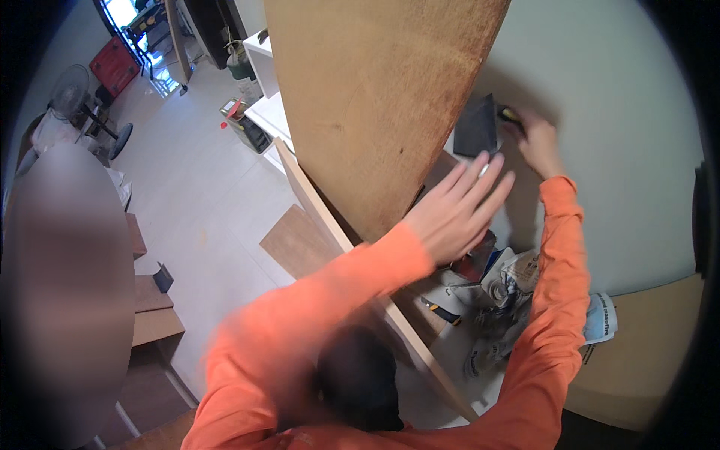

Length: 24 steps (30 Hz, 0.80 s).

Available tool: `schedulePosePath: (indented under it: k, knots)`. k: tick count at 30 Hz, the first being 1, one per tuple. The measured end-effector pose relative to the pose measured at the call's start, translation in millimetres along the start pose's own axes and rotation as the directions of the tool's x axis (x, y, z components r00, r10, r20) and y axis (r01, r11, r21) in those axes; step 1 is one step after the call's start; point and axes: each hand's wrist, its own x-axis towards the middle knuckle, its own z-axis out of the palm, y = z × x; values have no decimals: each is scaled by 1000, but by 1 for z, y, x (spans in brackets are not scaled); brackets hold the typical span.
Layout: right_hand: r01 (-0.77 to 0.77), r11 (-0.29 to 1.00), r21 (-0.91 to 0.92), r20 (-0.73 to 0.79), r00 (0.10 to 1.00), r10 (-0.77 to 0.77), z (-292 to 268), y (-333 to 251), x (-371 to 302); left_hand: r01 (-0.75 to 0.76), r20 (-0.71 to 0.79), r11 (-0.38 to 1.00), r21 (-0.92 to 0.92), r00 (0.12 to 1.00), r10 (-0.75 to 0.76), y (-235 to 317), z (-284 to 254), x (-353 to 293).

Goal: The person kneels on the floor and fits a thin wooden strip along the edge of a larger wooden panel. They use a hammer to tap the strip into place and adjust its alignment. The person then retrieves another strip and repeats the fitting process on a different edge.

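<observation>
My right hand [538, 144] is closed around a tool with a black-and-yellow handle [510, 115], close to the pale wall. Right beside it is a flat dark grey piece [475, 129]; whether it is part of the tool I cannot tell. Reaching across a wooden edge, my left hand [461, 206] has its fingers stretched out and apart, just below the grey piece. A small white thing [485, 169] shows at its fingers, too small to name. A large tan wooden board [379, 97] stands up to the left of both hands.
Below my hands lie a black-and-yellow utility knife [441, 310] and crumpled printed plastic [510, 289]. A narrow wooden edge [330, 225] runs diagonally under my left forearm. White shelving [268, 109], a metal can [246, 126] and a standing fan [79, 97] are farther left.
</observation>
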Motion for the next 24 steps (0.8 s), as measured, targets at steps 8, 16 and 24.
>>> schedulePosePath:
  k: [8,16,24]
  knots:
    - [36,926,-376,-181,977,-112,-130,15,-95,65,-51,992,107,997,-59,-34,61,18]
    - [-550,832,73,-426,737,524,-204,-76,-317,126,-45,983,-133,990,-133,-41,61,29]
    - [-635,661,400,-705,248,665,-321,-249,-512,-169,-290,978,126,936,199,-25,7,58]
